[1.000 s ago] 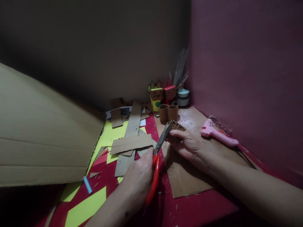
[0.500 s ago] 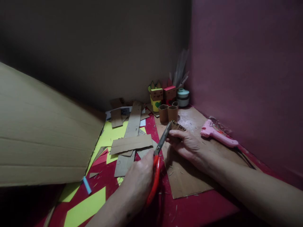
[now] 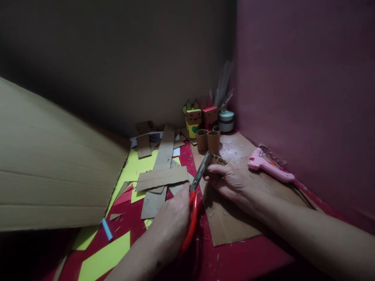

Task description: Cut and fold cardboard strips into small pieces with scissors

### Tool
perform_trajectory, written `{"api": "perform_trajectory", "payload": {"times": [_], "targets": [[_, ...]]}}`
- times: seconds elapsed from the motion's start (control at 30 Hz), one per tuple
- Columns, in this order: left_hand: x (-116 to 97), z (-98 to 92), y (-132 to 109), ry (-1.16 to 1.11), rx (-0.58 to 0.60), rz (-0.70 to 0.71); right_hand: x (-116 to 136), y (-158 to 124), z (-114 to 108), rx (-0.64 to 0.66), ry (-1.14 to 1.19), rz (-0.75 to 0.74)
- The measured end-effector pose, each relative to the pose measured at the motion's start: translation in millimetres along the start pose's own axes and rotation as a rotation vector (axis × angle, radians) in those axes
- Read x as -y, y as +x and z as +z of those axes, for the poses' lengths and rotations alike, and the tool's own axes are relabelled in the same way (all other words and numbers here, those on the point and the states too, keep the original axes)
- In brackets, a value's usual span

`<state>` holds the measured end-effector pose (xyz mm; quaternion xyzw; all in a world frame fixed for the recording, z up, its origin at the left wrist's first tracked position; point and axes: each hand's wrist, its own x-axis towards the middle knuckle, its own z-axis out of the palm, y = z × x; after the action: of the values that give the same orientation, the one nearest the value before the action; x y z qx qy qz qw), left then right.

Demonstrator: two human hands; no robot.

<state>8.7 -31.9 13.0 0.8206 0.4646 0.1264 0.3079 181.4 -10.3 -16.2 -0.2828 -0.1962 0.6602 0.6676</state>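
Note:
My left hand [image 3: 175, 218] is closed round the red handles of a pair of scissors [image 3: 193, 218], whose blades point up and away. Between the fingers and thumb of my right hand [image 3: 227, 179] is a small piece of cardboard [image 3: 218, 159] with dark printed characters. The scissor blades meet the left edge of that piece; how far they are apart is hard to see. Below my right hand lies a large flat cardboard sheet [image 3: 231, 224]. Just beyond the blades stand three cardboard tubes [image 3: 213, 142].
A pink glue gun [image 3: 271, 168] lies at the right by the wall. Cardboard strips [image 3: 162, 177] and yellow paper [image 3: 105, 255] cover the left of the red table [image 3: 202, 267]. Two decorated figures [image 3: 193, 123] and a lidded pot [image 3: 226, 121] stand behind. A large cardboard panel [image 3: 58, 168] rises at left.
The scissor tips and the printed cardboard piece have shifted slightly left and towards me. Both hands keep their hold.

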Motion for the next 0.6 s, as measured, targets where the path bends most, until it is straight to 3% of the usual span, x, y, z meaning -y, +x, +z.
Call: {"api": "perform_trajectory", "payload": {"times": [0.2, 0.43, 0.6], "targets": [[-8.3, -6.3, 0.0, 0.107, 0.047, 0.064, 0.4, -0.3, -0.3, 0.014, 0.005, 0.005], [-6.8, -2.9, -2.1, 0.14, 0.063, -0.004, -0.8, 0.8, -2.0, 0.021, -0.005, -0.004], [-7.1, -2.7, -2.2, 0.125, 0.031, 0.121, -2.2, 0.1, -1.7, 0.058, -0.008, -0.006]]}}
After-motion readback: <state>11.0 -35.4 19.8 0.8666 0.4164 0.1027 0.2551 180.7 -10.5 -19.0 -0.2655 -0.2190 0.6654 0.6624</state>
